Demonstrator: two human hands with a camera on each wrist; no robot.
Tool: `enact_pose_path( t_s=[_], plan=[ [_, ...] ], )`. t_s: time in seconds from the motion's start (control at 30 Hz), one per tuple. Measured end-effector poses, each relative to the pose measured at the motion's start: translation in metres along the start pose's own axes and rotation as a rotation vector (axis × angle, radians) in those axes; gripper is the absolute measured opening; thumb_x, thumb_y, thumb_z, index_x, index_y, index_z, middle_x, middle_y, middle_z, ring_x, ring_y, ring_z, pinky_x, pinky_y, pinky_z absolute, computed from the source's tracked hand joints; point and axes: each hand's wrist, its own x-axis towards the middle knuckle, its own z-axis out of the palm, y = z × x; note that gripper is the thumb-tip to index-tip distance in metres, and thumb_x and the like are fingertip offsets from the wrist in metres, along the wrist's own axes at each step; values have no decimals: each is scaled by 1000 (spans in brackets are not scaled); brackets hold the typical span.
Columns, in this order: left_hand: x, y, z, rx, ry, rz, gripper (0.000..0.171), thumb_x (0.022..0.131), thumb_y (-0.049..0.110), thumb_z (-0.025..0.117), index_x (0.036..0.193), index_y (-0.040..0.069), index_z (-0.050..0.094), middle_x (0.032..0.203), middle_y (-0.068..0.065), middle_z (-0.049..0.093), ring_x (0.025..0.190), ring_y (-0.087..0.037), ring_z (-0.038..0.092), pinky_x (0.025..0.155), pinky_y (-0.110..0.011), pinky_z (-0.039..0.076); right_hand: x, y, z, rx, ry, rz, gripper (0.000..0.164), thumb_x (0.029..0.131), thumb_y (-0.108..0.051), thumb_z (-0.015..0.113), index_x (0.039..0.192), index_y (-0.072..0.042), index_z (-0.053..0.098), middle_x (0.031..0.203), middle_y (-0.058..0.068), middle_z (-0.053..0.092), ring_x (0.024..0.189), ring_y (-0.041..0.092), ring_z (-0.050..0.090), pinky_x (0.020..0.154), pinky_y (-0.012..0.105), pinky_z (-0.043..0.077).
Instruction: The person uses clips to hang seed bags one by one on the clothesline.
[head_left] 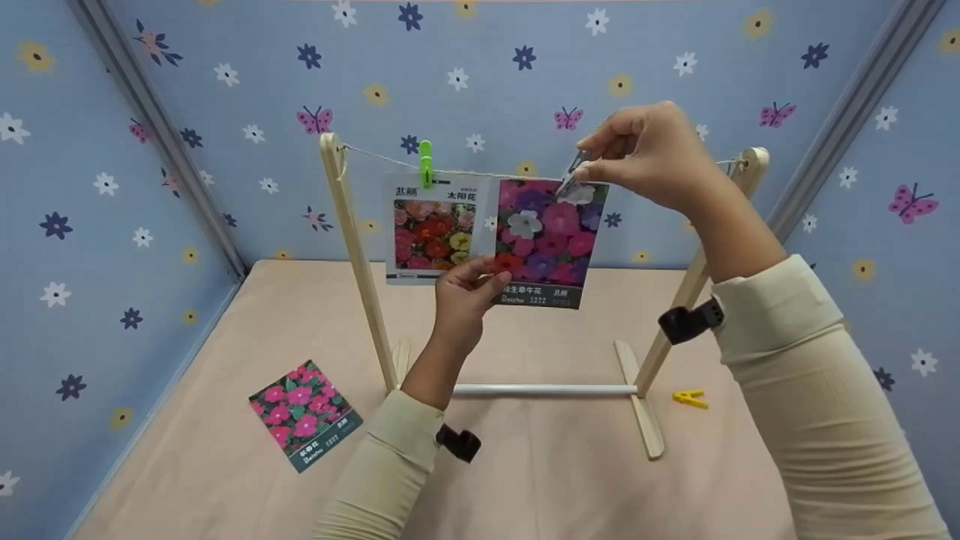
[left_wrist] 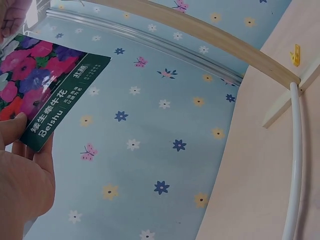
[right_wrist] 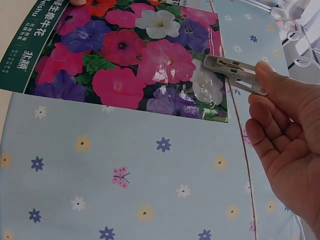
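The left hand pinches the flower packet by its lower left corner; above it the right hand pinches a grey clothespin whose tip overlaps the packet's top edge at the string. Pegging seems the step in hand, and the next move likely calls for a firm bite over both before release. The glossy packet hangs slightly tilted, pink, purple and white blooms above a dark lettered band.

Held packet: lower left corner was hidden by the left hand.
Hanging packet: lower right corner was covered likewise.
Grey clip: handle end was partly covered by the right hand.
Right post: was partly hidden behind the forearm.
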Motion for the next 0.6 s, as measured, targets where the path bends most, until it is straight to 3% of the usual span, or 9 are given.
enact_pose_path(
  t_s=[0.33,0.6],
  plan=[
    [-1,0,-1,26,-3,-13,26,82,-12,70,83,13,74,84,-2,67,75,-12,62,64,-23,55,-3,1,0,-67,-32,-2,30,89,-19,73,113,-2,72,99,11,68,77,13,57,62,14,44],
    [-4,-3,-6,141,-60,62,13,82,-8,72,93,0,73,85,-3,68,78,-14,62,69,-23,54,-10,5,-3,-96,-7,-36,33,90,-20,73,118,-3,69,106,9,66,87,14,57,74,15,45]
  ],
)
